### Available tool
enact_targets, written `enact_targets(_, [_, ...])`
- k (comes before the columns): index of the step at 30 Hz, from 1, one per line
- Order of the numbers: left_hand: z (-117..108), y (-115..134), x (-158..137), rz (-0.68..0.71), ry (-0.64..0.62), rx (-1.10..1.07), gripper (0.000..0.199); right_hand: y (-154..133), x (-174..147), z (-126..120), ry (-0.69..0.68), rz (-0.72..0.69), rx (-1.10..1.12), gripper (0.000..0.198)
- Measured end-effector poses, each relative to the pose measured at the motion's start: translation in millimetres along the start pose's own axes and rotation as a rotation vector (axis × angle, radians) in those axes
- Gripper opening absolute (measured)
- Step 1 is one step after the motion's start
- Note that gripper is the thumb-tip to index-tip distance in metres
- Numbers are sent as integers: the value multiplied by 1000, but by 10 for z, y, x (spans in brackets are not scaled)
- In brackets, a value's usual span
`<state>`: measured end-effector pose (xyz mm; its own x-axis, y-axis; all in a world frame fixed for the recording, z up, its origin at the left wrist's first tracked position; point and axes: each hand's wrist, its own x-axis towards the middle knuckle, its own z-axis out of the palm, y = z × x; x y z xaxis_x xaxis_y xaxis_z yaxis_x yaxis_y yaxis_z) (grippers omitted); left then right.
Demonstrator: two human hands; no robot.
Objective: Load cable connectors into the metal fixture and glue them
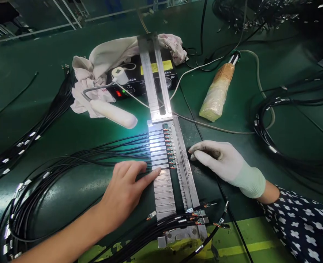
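My bare left hand (127, 188) is at the left side of a slotted metal fixture (165, 186). Its fingers are curled around a black cable (165, 168), and the thumb presses along it at the lowest filled slot. Above it, several black cables lie side by side in the slots, their stripped coloured wires and small metal connectors (168, 138) lined up in the channel. My right hand (224, 162), in a white glove with dirty fingertips, hovers just right of the fixture. Its thumb and forefinger are drawn together, with nothing visible between them.
Behind the fixture stands a black control box (134, 86) with a lit red switch, partly under cloth. A white lamp-like wand (114, 114) lies left. A wrapped handle (217, 91) lies right. Cable bundles (21, 146) flank both sides; more connector ends (201, 217) cross the fixture's near end.
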<state>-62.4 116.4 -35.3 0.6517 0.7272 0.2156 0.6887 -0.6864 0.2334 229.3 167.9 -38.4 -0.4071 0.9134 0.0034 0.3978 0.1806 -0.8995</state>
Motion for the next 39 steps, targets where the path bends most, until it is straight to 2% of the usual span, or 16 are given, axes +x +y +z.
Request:
enact_targets(4, [32,44,-75,-27,-74,8,42,-7,4,12,8,21,20,15])
enact_targets(9, [-125,119,-169,-155,-117,-209,45,-4,-41,22,15,41,-10,18])
enact_targets(11, [-232,219,-317,-235,-161,-295,32,0,-58,18,15,44,-12,18])
enact_targets(15, [-338,463,-690,-429,-329,-354,3,1,-61,19,14,39,-91,18])
enact_targets(18, [-360,524,-792,-484,-245,-390,5,-8,-45,31,17,39,-119,19])
enact_targets(21, [-391,424,-641,-538,0,-389,4,-18,-34,40,15,39,-107,20])
enact_targets(22, [-393,366,-550,-521,70,-356,8,-20,-33,41,14,36,-104,20])
enact_targets(24, [-364,240,-348,-376,131,-263,19,-24,-32,40,12,31,-104,20])
enact_targets(27, [-239,92,-78,-79,31,-153,28,-30,-29,35,10,18,-92,18])
enact_targets(29, [-149,47,43,29,-50,-98,27,-35,-25,32,7,13,-85,17])
enact_targets(32, [-82,46,132,80,-95,-27,28,-40,-22,25,3,12,-94,17])
enact_targets(39, [-112,57,162,100,-78,33,28,-23,-25,21,-1,16,-104,17])
